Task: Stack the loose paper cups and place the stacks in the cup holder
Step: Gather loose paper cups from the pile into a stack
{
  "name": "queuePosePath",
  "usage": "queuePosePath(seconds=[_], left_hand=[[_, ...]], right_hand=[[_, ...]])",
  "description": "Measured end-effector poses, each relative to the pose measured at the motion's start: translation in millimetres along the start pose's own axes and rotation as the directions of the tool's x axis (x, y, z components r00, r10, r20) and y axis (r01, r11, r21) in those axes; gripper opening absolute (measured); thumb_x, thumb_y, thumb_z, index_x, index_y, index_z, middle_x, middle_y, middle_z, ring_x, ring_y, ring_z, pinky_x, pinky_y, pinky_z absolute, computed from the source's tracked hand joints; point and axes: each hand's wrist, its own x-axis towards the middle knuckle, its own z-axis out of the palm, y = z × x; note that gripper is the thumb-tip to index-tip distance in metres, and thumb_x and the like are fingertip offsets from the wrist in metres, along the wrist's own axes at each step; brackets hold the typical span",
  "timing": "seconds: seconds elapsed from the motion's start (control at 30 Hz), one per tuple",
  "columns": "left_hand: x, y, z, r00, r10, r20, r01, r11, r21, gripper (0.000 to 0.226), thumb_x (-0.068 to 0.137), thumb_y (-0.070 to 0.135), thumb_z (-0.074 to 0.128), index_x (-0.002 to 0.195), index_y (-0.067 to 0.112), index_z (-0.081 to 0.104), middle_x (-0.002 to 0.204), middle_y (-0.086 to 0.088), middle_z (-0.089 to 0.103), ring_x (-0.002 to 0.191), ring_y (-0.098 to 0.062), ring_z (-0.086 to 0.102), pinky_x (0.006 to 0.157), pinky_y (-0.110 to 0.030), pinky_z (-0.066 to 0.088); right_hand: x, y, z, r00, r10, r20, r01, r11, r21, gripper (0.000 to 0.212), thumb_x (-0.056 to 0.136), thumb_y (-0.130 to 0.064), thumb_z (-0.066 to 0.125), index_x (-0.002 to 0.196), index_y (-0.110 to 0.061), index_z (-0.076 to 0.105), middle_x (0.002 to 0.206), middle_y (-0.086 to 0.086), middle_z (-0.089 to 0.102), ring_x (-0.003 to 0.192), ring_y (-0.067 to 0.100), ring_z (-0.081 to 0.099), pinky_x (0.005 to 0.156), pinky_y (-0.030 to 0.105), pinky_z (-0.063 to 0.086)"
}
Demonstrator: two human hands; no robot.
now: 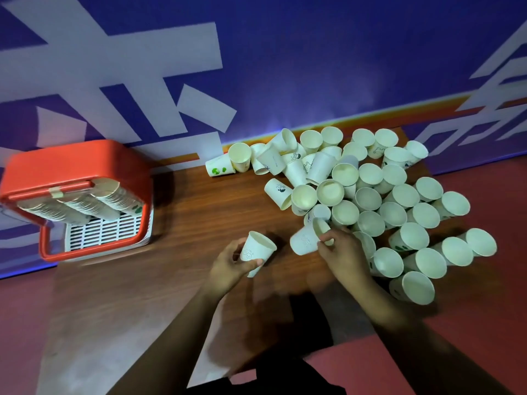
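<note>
Your left grip [229,267] is curled round one paper cup [258,250], tilted, mouth toward the right, over the counter [159,252]. Your right grip [342,255] pinches a second cup [305,240] at the near edge of the loose pile [393,195] — right side. Far left, the red cup holder [77,163] carries stacks [97,199] lying on their sides.

Matt paper cups [368,175] (white, faintly printed), wood-grain table [182,212], glossy red plastic cup holder [85,158].
</note>
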Motion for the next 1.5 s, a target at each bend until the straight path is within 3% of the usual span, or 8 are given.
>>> queuePosePath(seconds=[0.17,0.47,0.6,0.73,1.13,1.23,1.37,1.5], left_hand=[[5.8,3.1,0.5,0.996,0.081,0.044,-0.087,0.986,0.139,0.069,0.065,0.041,0.087,0.129,0.037,0.061,0.125,0.01,0.062,0.115,-0.003,0.059,0.099,-0.025,0.049],[7.3,26.6,33.1,0.976,0.183,0.119,-0.197,0.972,0.127,0.068,0.069,0.025,0.091,0.13,0.035,0.063,0.118,0.011,0.06,0.114,-0.001,0.056,0.098,-0.019,0.045],[9.9,27.7,47.9,0.982,0.143,0.122,-0.149,0.988,0.049,0.069,0.066,0.037,0.089,0.129,0.035,0.063,0.126,0.009,0.064,0.116,-0.002,0.061,0.098,-0.023,0.049],[9.3,28.6,57.1,0.985,0.103,0.141,-0.103,0.995,-0.013,0.057,0.078,0.015,0.085,0.128,0.028,0.063,0.12,0.007,0.07,0.109,-0.004,0.066,0.085,-0.018,0.053],[4.0,21.0,61.0,0.989,0.047,0.137,-0.046,0.999,-0.01,0.058,0.078,0.021,0.085,0.13,0.029,0.062,0.117,0.01,0.073,0.106,-0.011,0.069,0.088,-0.03,0.058],[1.2,20.1,55.4,0.989,0.04,0.14,-0.042,0.999,0.017,0.054,0.079,0.018,0.084,0.127,0.033,0.063,0.116,0.009,0.073,0.106,-0.007,0.069,0.086,-0.027,0.057],[-1.6,21.9,49.7,0.986,0.059,0.155,-0.08,0.987,0.137,0.052,0.079,0.019,0.084,0.114,0.049,0.059,0.11,0.019,0.072,0.102,0.004,0.065,0.087,-0.023,0.054],[-0.5,28.0,52.2,0.978,0.068,0.198,-0.098,0.985,0.144,0.054,0.076,0.027,0.086,0.118,0.049,0.061,0.116,0.014,0.07,0.107,-0.001,0.065,0.093,-0.027,0.053]], right_hand=[[6.0,-29.4,-16.6,0.988,0.081,0.128,-0.121,0.929,0.35,0.008,0.082,-0.013,0.073,0.084,-0.02,0.069,0.08,-0.01,0.069,0.076,0.006,0.064,0.074,0.022,0.049],[-10.9,-36.5,-14.0,0.913,-0.007,0.409,-0.147,0.928,0.342,0.01,0.085,-0.014,0.068,0.087,-0.022,0.073,0.069,-0.007,0.069,0.061,0.007,0.062,0.071,0.036,0.055],[-8.7,-7.6,-20.3,0.965,0.072,0.251,-0.169,0.905,0.39,0.01,0.084,-0.017,0.068,0.092,-0.023,0.072,0.082,-0.004,0.071,0.077,0.011,0.065,0.077,0.035,0.054],[-0.2,46.7,-30.3,0.989,0.143,-0.03,-0.144,0.989,-0.015,0.017,0.079,-0.013,0.073,0.094,-0.006,0.069,0.095,0.01,0.066,0.094,0.028,0.063,0.082,0.038,0.051],[-3.3,65.5,-2.9,0.964,0.246,0.101,-0.162,0.843,-0.513,0.019,0.089,-0.019,0.054,0.104,-0.01,0.063,0.109,0.007,0.061,0.093,0.027,0.065,0.067,0.03,0.049],[-8.6,56.8,-9.7,0.992,0.123,0.033,-0.102,0.923,-0.372,0.011,0.088,-0.019,0.058,0.091,-0.009,0.062,0.098,0.007,0.061,0.086,0.028,0.063,0.061,0.03,0.041],[-9.7,27.6,-28.4,0.994,0.093,-0.061,-0.082,0.983,0.162,0.006,0.086,-0.013,0.068,0.085,-0.007,0.068,0.079,-0.005,0.066,0.077,0.016,0.063,0.068,0.027,0.046],[-13.7,-1.4,-38.8,0.985,0.139,0.103,-0.168,0.916,0.365,0.007,0.089,-0.015,0.065,0.093,-0.014,0.07,0.061,-0.011,0.06,0.052,0.004,0.055,0.058,0.023,0.047]])
